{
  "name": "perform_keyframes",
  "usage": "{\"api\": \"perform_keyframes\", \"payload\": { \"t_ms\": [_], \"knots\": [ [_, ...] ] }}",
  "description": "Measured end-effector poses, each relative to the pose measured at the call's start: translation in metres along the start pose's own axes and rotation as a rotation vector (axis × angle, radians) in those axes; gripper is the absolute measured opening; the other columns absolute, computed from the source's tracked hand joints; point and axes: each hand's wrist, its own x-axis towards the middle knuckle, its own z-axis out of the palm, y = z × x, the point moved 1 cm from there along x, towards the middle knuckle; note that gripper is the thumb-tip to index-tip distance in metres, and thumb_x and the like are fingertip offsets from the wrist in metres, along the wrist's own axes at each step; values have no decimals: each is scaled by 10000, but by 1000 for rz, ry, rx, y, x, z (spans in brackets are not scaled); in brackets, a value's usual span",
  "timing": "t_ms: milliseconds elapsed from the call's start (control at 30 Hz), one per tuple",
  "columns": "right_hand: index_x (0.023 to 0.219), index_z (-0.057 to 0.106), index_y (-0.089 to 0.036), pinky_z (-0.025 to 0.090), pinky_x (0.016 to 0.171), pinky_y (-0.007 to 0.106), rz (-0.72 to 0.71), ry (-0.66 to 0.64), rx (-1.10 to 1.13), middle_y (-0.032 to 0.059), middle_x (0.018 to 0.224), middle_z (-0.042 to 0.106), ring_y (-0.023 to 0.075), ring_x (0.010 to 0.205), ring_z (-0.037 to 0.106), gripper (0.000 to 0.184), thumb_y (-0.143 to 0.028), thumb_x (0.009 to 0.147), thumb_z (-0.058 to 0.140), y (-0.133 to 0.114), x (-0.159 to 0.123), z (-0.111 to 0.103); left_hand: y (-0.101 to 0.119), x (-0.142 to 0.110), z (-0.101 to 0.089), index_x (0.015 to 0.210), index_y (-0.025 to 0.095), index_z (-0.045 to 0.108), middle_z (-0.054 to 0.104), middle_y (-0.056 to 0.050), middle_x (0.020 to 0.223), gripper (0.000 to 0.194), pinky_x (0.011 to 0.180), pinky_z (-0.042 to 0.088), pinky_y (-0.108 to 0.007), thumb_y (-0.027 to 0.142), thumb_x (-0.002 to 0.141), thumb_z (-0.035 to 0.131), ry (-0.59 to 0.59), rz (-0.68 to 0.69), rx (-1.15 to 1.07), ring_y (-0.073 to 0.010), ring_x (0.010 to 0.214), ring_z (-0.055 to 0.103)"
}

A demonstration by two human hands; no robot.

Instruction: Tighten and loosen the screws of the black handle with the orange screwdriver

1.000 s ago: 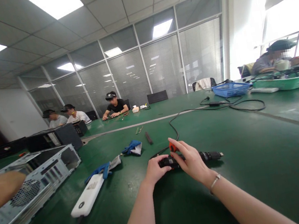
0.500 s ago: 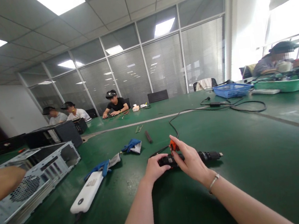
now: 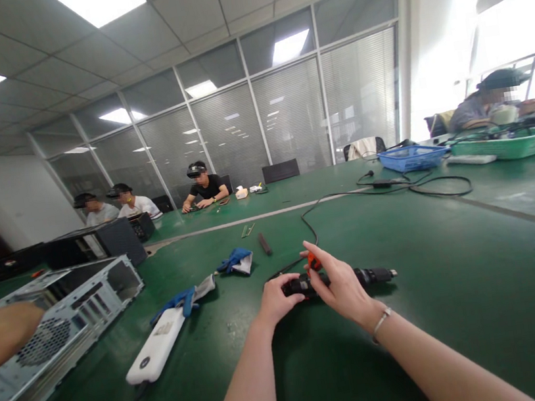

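A black electric screwdriver [image 3: 375, 275] lies on the green table with its metal tip pointing right. My left hand [image 3: 277, 297] grips its rear end, thumb and fingers wrapped around the body. Above the middle of the tool, my right hand [image 3: 337, 281] pinches a small orange-red piece [image 3: 313, 262] between thumb and fingers. Whether that piece is joined to the screwdriver I cannot tell. The right hand covers part of the tool's body. A dark cord [image 3: 284, 268] runs beside the rear end.
Left of me are a white power bank [image 3: 157, 345], blue-grey gloves [image 3: 237, 262] and an open metal computer case [image 3: 80, 320], with another person's arm [image 3: 2, 334] over it. A brown bar [image 3: 264, 244] lies ahead. Blue [image 3: 412, 159] and green [image 3: 513, 144] baskets stand far right.
The view has shifted very slightly. Both hands keep nearly the same place on the screwdriver, and the other person's arm at the left has moved a little.
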Motion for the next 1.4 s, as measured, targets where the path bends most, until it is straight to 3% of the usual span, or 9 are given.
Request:
{"api": "perform_keyframes", "payload": {
  "t_ms": [100,233,400,600,733,833,1067,1233,1400],
  "knots": [
    [1402,358,-232,532,825,379,-24,2,-36,109,1145,569,219,951,608,514,-218,904,483,0,1,-1,0,0,0,1082,227,690,717,-23,1045,465,904,480,-329,182,629,785,20,23,5,-227,949,651],
    [1396,391,-247,547,774,364,-57,30,-31,90,1014,602,207,875,615,473,-213,930,463,2,1,1,-2,0,1,1082,223,687,715,-23,1050,464,906,479,-323,177,630,783,14,19,3,-223,941,652],
    [1438,318,-273,545,875,347,-125,-17,117,100,1191,587,191,1036,607,524,-140,939,409,-1,-1,4,-1,-1,0,1076,218,687,719,-21,1014,455,867,485,-312,190,632,784,21,35,18,-215,902,654],
    [1417,356,-257,537,909,362,-226,-108,81,110,1255,553,202,1112,574,491,-150,941,410,-7,-1,2,2,0,0,1010,200,703,724,-20,950,374,848,490,-321,209,642,771,15,16,38,-220,874,650],
    [1357,451,-280,556,794,344,-182,-79,-35,98,1104,582,200,952,613,433,-198,933,473,-5,0,0,3,-1,0,1061,217,690,719,-17,1012,416,895,480,-325,202,652,763,7,22,29,-216,903,651],
    [1394,403,-282,546,777,340,-114,-43,-11,81,1029,595,193,892,609,468,-186,938,449,-4,3,-2,2,-2,0,1096,227,678,714,-17,1048,463,914,479,-322,189,644,769,17,27,21,-218,933,652],
    [1421,350,-275,531,864,350,-104,-144,102,81,1146,599,198,999,606,509,-161,928,406,-10,6,-7,0,-1,2,1104,232,675,716,-19,1048,460,924,481,-333,208,655,769,-4,14,14,-234,965,650],
    [1324,483,-273,526,877,358,-89,-64,37,82,1106,595,206,989,604,405,-235,921,487,-5,7,-8,0,-1,2,1120,235,659,697,-15,1095,450,946,459,-317,217,681,754,-3,35,7,-225,990,639],
    [1385,406,-283,519,880,348,-61,-129,78,70,1133,601,194,978,609,446,-216,945,437,3,13,-16,1,-3,3,1196,235,607,669,-39,1142,665,937,447,-324,326,578,837,-47,61,49,-256,1022,620]
  ]
}}
